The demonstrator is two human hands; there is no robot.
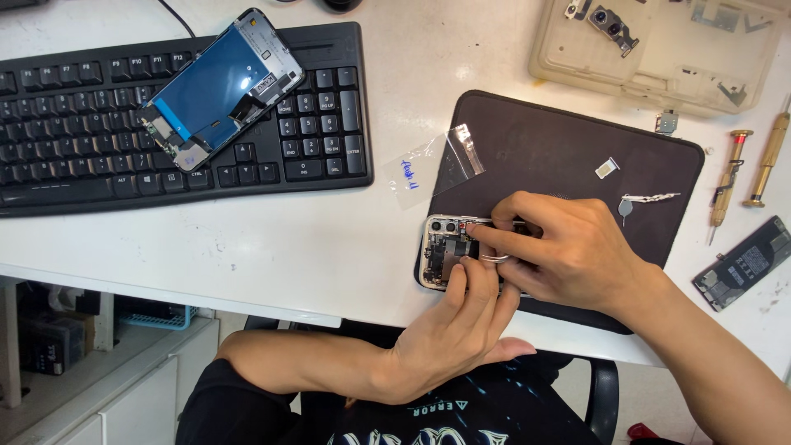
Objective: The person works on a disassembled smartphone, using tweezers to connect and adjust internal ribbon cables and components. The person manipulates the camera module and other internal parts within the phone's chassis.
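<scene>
So the white counter [272,247] takes up most of the view. Biggest thing on it is a black keyboard [82,140] at the upper left, with a detached phone screen [221,86] lying tilted on top of its keys, back side up. Over to the right there's a dark work mat [568,148], and above that a beige parts tray [659,66] with a small camera module and some metal bits in it.

The opened phone [445,247] sits at the lower left corner of the mat, half on the mat and half on the counter, insides facing up with the camera end pointing left. The left hand [461,321] comes up from below, fingers bunched together and pressing down on the phone's innards. The right hand [577,247] reaches in from the right, thumb and forefinger pinched over the same spot. There's something small and metallic between the fingers, can't tell exactly what it is.

Smaller stuff: a phone logic board [746,264] near the right edge, two brass-handled screwdrivers [729,177] just above it, a clear plastic baggie [432,169] hanging over the mat's left edge, tweezers [651,198] on the mat, and a little SIM tray [607,167] near them.
</scene>
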